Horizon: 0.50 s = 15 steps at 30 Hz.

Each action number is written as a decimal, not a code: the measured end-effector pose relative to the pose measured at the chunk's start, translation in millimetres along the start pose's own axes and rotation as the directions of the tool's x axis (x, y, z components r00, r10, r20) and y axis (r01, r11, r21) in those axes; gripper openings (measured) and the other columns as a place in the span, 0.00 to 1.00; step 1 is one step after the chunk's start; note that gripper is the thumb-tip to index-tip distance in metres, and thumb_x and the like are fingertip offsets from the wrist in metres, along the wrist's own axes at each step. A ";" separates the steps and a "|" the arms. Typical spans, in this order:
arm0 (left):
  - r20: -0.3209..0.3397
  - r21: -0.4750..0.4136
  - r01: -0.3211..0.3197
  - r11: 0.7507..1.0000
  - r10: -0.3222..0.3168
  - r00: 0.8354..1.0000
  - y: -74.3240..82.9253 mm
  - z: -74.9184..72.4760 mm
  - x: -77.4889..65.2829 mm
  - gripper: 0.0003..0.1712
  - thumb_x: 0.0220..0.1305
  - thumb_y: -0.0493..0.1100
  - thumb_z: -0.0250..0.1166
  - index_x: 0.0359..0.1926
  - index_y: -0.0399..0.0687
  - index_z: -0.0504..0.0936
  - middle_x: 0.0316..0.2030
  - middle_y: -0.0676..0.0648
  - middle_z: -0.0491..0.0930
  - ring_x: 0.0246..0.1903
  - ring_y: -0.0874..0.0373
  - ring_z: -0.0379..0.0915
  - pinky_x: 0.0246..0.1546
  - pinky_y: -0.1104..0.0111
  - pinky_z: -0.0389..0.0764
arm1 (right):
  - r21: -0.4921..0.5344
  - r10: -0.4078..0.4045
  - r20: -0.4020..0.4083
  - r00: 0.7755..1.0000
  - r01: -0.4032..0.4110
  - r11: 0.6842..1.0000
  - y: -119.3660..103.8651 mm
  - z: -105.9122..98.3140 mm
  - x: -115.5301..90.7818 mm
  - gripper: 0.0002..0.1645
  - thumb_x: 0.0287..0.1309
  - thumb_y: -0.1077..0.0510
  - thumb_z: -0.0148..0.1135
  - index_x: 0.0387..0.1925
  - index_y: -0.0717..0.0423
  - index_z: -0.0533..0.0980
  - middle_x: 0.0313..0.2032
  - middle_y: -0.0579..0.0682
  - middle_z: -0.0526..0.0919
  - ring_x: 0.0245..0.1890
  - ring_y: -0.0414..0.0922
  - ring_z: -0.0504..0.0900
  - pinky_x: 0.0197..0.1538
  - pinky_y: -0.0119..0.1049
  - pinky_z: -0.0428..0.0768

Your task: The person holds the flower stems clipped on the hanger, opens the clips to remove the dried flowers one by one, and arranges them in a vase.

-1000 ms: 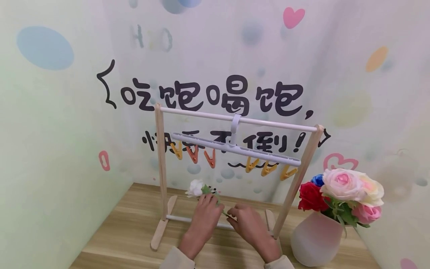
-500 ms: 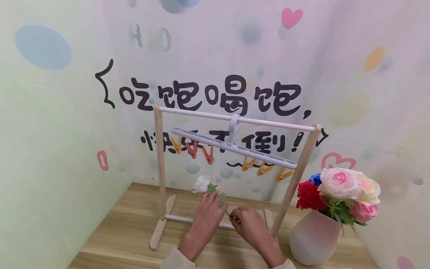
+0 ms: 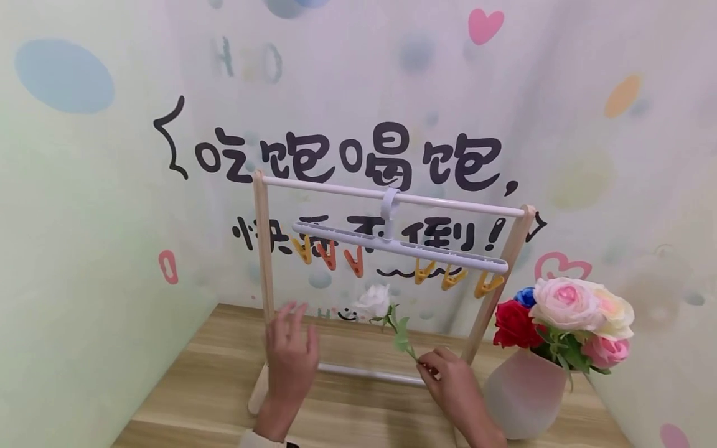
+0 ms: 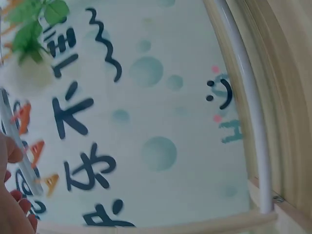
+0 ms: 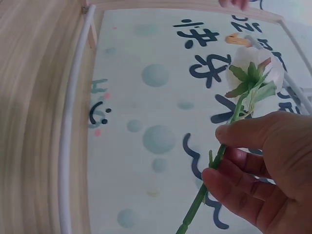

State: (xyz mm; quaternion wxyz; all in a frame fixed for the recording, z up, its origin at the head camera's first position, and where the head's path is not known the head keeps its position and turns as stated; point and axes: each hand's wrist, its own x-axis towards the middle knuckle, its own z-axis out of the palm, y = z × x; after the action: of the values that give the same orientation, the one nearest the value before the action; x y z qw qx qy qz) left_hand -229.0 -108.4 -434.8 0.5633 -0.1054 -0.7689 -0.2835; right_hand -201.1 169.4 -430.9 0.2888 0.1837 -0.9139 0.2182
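My right hand [image 3: 456, 389] pinches the green stem of a white artificial rose [image 3: 373, 301] between thumb and fingers. The bloom leans up and to the left, below the hanger, and the lower stem [image 5: 196, 204] runs out beneath my fingers in the right wrist view. My left hand [image 3: 292, 354] is off the flower, its fingers spread near the left post of the wooden rack [image 3: 261, 249]. From the rack's top bar hangs a lavender clip hanger [image 3: 400, 244] with orange clips [image 3: 354, 261] on its left and yellow clips [image 3: 452, 278] on its right.
A pale vase [image 3: 526, 395] with red, blue and pink artificial flowers [image 3: 568, 303] stands right of the rack, close to my right hand. The rack's lower white bar [image 3: 370, 374] crosses low over the wooden table [image 3: 185, 398]. A printed wall stands behind.
My left hand has let go of the rose and moved left. The right hand has carried the rose to the right, and the hanger has swung slightly.
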 end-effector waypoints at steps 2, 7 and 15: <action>-0.048 0.008 0.115 0.993 -0.114 0.992 -11.2 -1.9 0.4 0.22 0.51 0.35 0.62 0.49 0.36 0.74 0.48 0.36 0.68 0.47 0.42 0.64 0.42 0.52 0.62 | -0.023 0.007 -0.015 1.000 -0.007 1.000 0.5 -7.3 -2.2 0.10 0.39 0.61 0.71 0.23 0.42 0.80 0.23 0.32 0.72 0.22 0.26 0.72 0.25 0.21 0.73; -0.060 -0.019 0.399 0.917 -0.399 0.915 -37.2 0.6 -0.2 0.30 0.51 0.38 0.65 0.57 0.38 0.66 0.52 0.36 0.62 0.48 0.42 0.61 0.43 0.52 0.60 | -0.008 0.018 -0.066 0.998 -0.018 1.000 -3.7 -24.6 -7.5 0.13 0.36 0.63 0.73 0.24 0.42 0.80 0.24 0.32 0.73 0.22 0.27 0.70 0.25 0.21 0.73; 0.084 -0.036 0.620 0.784 -0.616 0.783 -59.3 12.0 -5.6 0.34 0.58 0.46 0.60 0.64 0.45 0.58 0.50 0.36 0.64 0.41 0.44 0.63 0.37 0.52 0.64 | 0.008 -0.119 -0.231 0.966 0.124 0.992 -10.5 -55.9 -9.8 0.11 0.37 0.62 0.72 0.28 0.50 0.82 0.26 0.38 0.76 0.22 0.30 0.75 0.26 0.18 0.73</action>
State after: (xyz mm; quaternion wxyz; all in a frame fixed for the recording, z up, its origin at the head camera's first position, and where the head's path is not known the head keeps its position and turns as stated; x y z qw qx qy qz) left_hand -265.3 -149.3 -461.3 0.4097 0.1253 -0.7705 -0.4721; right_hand -163.7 190.8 -392.6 0.4035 0.2160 -0.8588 0.2303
